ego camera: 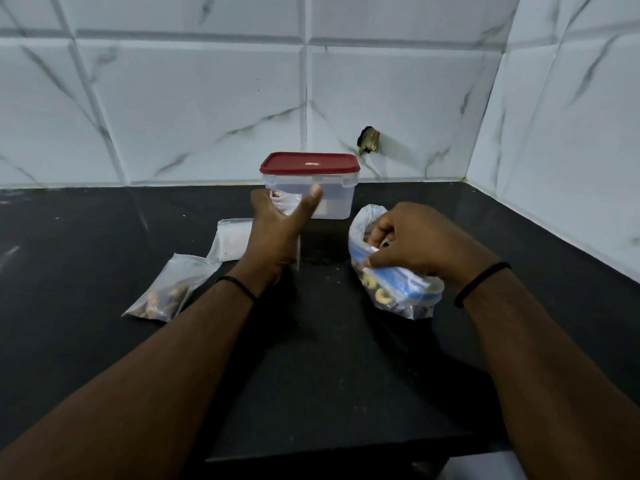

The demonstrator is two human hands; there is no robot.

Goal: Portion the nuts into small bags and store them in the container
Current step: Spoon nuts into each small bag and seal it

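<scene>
While the left hand [273, 233] grips a small clear bag [289, 207] just in front of the container [332, 199], the right hand [412, 244] reaches into the big bag of nuts [388, 292], fingers curled; whether they pinch any nuts I cannot tell. That big bag sits on the black counter [311, 358], right of the container and nearer the person. Its red lid [309, 163] is on. Left of the container lie an empty small bag [230, 244] and, nearer, a filled small bag [166, 292].
</scene>
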